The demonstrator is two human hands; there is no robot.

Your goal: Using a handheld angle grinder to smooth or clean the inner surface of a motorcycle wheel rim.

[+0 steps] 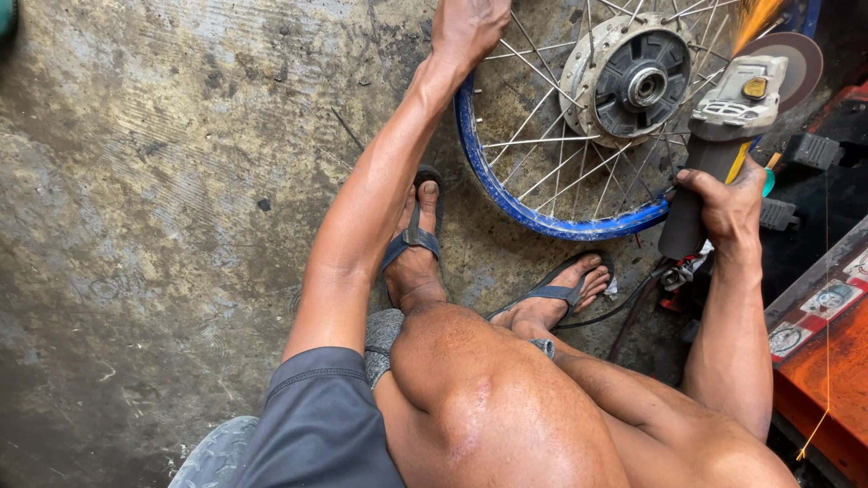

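Lay flat on the stained concrete floor (154, 199), a spoked wheel (579, 136) with a blue rim and grey hub, taken here as the landmark. Rested on the wheel's far left edge, the left hand (468, 27), fingers closed loosely over rim and spokes; how tight, hard to tell, since the fingertips ran out of view. Wrapped fully around the dark body of an angle grinder (723, 136), just right of the wheel, the right hand (728, 203). Sat over the wheel's upper right rim, the grinder's disc, with orange sparks thrown from it. Planted just below the wheel, two feet in dark sandals (414, 237), the toes of one almost touching the blue rim. Stood well to the right of the wheel, an orange machine part (827, 361).
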